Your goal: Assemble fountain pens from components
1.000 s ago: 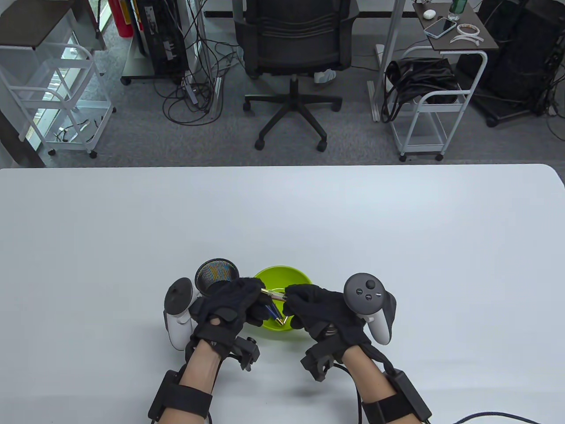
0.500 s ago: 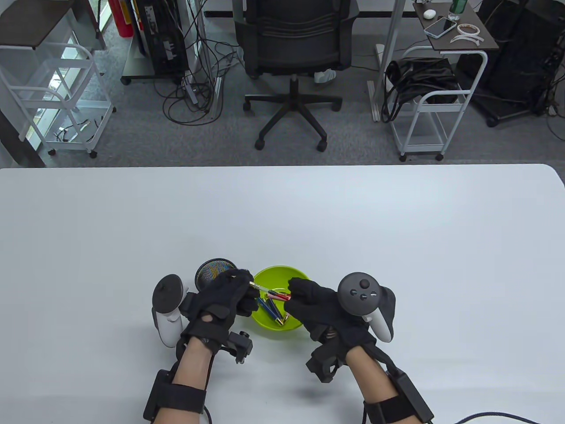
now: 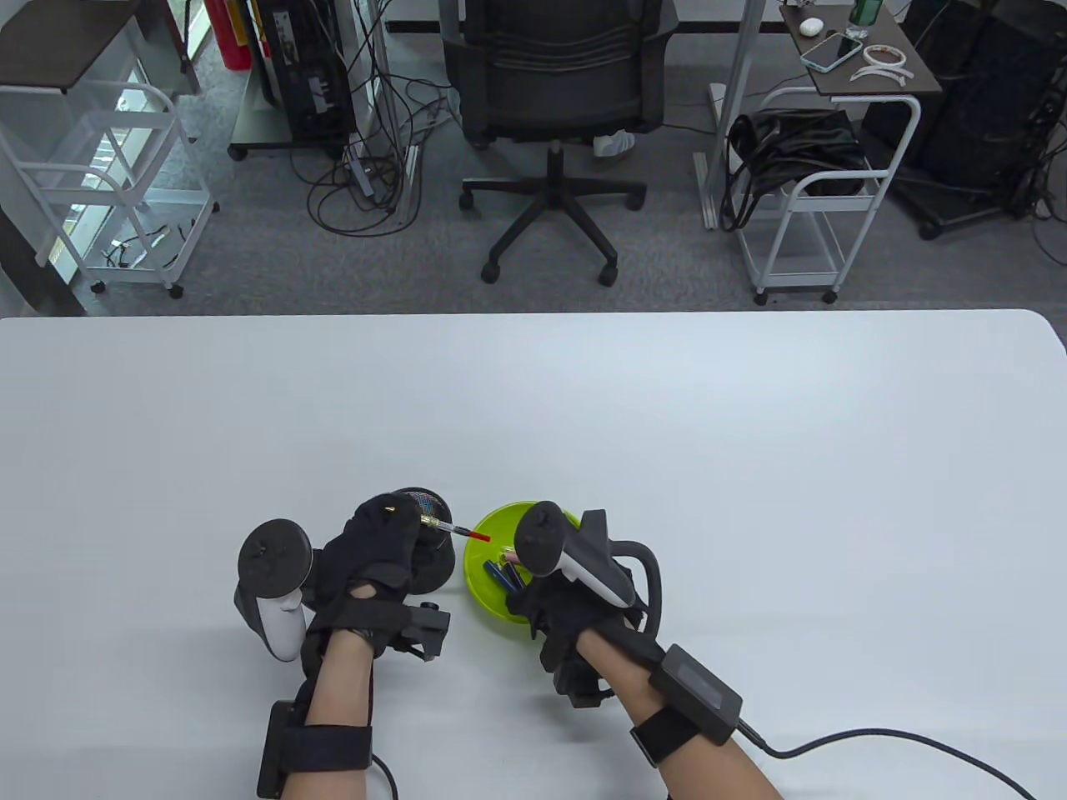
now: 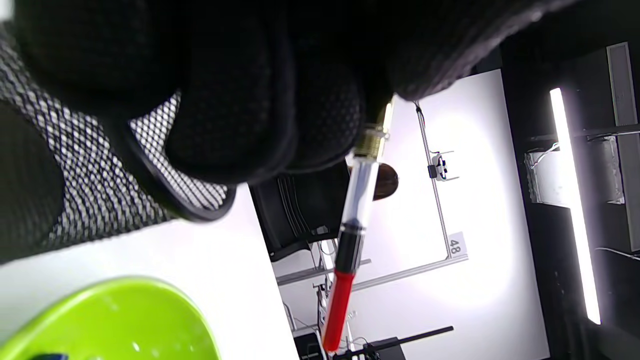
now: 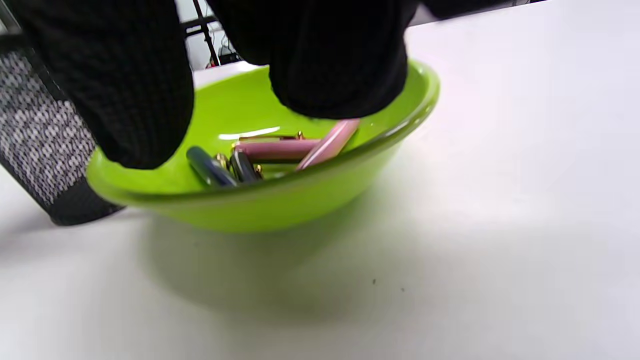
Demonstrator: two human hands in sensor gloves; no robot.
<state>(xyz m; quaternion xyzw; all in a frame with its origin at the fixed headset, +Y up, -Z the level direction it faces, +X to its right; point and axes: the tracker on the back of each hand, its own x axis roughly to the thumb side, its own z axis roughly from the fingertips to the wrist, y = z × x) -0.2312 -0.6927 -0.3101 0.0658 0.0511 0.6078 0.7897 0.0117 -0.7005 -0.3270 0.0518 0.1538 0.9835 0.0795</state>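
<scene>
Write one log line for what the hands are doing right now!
left hand: holds pen core | right hand: reaching into bowl | pen parts: in bowl

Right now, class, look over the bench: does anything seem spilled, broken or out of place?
Nothing stands out. The left hand holds a pen refill intact, the green bowl sits upright with pen parts inside, and the right hand reaches into it.

Black knit sensor gloves on left hand (image 3: pixel 375 550) and right hand (image 3: pixel 575 617), white-and-grey trackers with dark round heads, black forearm straps carrying boxes, black cable trailing right
</scene>
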